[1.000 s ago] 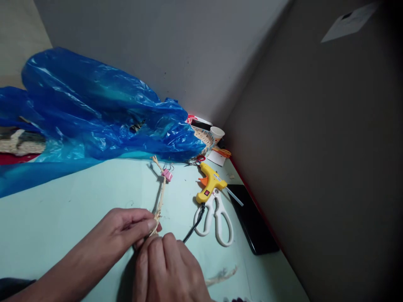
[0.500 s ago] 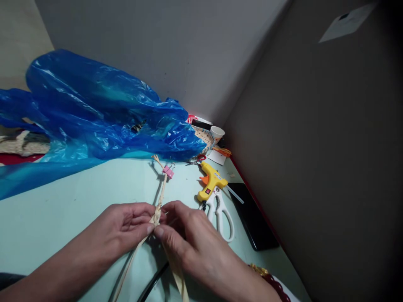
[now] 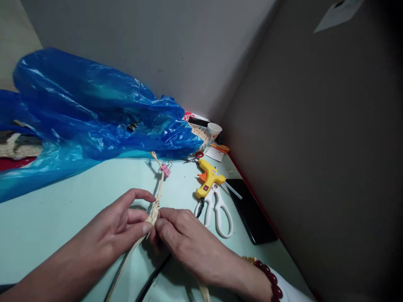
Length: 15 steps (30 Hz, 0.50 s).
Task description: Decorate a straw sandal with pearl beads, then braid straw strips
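A narrow pale straw braid point(image 3: 154, 214) runs away from me over the table, its far end held in a pink binder clip point(image 3: 165, 170). My left hand point(image 3: 121, 224) pinches the braid's near end between thumb and fingers, with the forefinger lifted along its left side. Against the braid's right edge, my right hand point(image 3: 185, 239) is closed, thumb and forefinger pressed together at the weave. Its other fingers are partly hidden underneath. One loose strand point(image 3: 121, 270) trails toward me below my left hand; another strand point(image 3: 204, 292) shows under my right wrist.
A blue plastic bag point(image 3: 94, 105) covers the back left. To the right lie a yellow glue gun point(image 3: 207, 180), white-handled shears point(image 3: 223, 218), small red-handled scissors point(image 3: 199, 155) and a black tablet-like slab point(image 3: 255, 216). A paper cup point(image 3: 214, 129) stands behind. A black cord point(image 3: 153, 279) crosses the front.
My left forefinger has lifted and spread from the braid. My right hand has turned lower against the braid, and the wide strand beneath it has swung right, mostly out of sight.
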### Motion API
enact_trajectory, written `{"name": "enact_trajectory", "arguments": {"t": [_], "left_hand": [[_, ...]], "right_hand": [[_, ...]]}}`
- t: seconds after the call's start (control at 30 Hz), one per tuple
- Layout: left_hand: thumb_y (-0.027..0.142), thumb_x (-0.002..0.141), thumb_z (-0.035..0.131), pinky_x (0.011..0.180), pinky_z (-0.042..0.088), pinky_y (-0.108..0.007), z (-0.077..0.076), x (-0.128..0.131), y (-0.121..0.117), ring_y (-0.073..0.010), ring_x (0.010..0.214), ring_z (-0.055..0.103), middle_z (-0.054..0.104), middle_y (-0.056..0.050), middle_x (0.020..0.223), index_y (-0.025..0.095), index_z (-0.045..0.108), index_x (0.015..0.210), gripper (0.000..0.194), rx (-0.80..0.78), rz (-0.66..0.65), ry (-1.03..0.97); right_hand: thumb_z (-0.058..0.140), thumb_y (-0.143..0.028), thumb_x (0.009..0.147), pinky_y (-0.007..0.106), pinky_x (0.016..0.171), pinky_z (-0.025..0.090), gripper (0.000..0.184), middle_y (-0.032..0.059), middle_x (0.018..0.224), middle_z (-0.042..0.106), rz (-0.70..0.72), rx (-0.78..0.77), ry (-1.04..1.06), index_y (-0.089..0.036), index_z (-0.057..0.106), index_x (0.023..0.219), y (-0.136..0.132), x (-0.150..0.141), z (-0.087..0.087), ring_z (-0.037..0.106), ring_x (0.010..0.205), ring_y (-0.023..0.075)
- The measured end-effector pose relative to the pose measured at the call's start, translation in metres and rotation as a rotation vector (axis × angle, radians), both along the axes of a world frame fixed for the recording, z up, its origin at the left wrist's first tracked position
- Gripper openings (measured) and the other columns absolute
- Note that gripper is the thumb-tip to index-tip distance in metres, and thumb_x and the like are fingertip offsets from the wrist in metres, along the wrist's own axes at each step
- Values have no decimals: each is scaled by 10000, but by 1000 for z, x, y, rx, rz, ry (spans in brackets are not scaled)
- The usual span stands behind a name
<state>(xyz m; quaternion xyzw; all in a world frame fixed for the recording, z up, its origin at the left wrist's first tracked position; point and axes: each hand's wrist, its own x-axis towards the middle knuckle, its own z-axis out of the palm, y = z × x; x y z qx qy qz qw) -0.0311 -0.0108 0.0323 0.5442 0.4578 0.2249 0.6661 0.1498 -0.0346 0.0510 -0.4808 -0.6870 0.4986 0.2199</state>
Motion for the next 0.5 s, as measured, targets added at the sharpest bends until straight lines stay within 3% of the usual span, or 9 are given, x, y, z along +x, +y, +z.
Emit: {"name": "enact_trajectory", "arguments": {"t": [0.2, 0.33, 0.5], "left_hand": [[586, 843, 530, 730, 500, -313, -11, -6, -6, -231, 778, 680, 728, 27, 744, 267, 296, 1276, 587, 134, -5, 134], [561, 904, 468, 704, 463, -283, -9, -6, -15, -213, 701, 674, 713, 72, 689, 316, 404, 1272, 447, 353, 69, 345], [594, 942, 436, 701, 428, -272, -16, -16, -16, -221, 770, 711, 771, 54, 805, 341, 587, 1084, 327, 602, 47, 558]], "right_hand": [[491, -228, 973, 230, 556, 295, 297, -48, 581, 439, -118, -58, 224, -159, 637, 724, -1, -3, -13, 372, 560, 89], [523, -200, 931, 216, 577, 355, 262, -23, 599, 531, -178, -146, 358, -149, 604, 686, -3, -8, -24, 458, 568, 93], [534, -220, 929, 211, 563, 371, 250, -5, 618, 605, -230, -85, 309, -151, 634, 711, -5, -11, -27, 490, 567, 99]]}}
